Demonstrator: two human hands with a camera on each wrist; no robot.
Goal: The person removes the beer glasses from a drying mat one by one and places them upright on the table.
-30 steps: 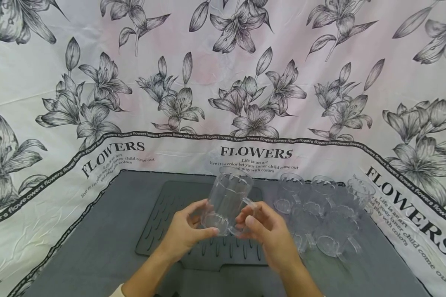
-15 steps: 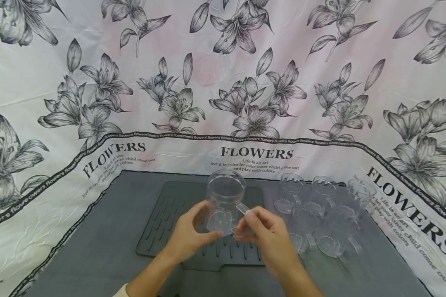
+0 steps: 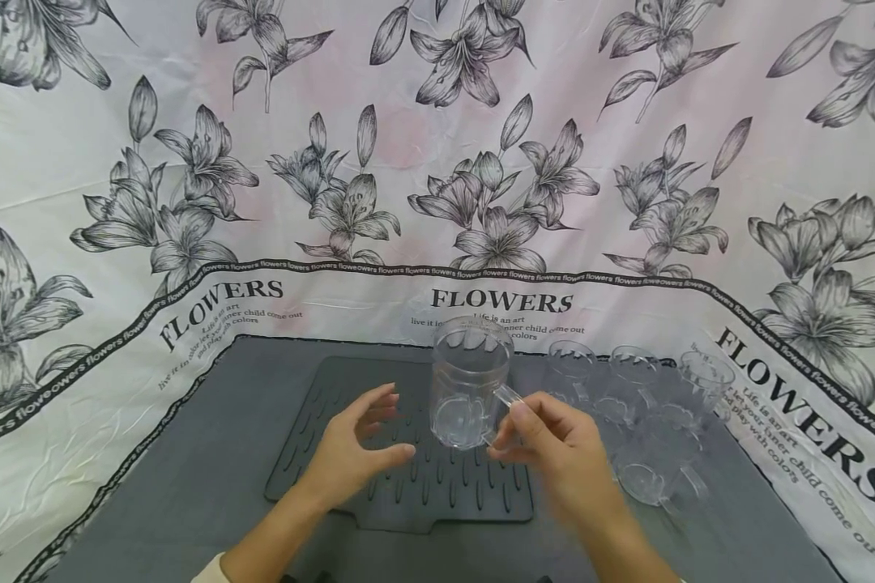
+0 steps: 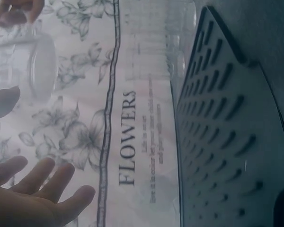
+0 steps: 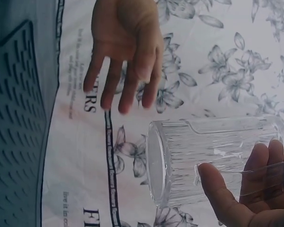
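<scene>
A clear mug [image 3: 470, 389] is held upright above the dark ribbed drying mat [image 3: 401, 494]. My right hand [image 3: 561, 437] pinches its handle between thumb and fingers. In the right wrist view the mug [image 5: 217, 156] lies sideways across the picture, its base to the left. My left hand [image 3: 353, 445] stands apart to the mug's left, thumb and fingers spread and nothing in them. The left wrist view shows that hand's spread fingers [image 4: 61, 182] below the mug [image 4: 26, 66].
Several clear mugs [image 3: 649, 478] stand in a group at the right of the grey table [image 3: 168, 486]. A white flower-printed cloth [image 3: 350, 308] with black lettering hangs behind the table and along both sides.
My left hand has let go of the mug and drawn back to the left. With my right hand, the mug has tipped, then straightened and moved to the right.
</scene>
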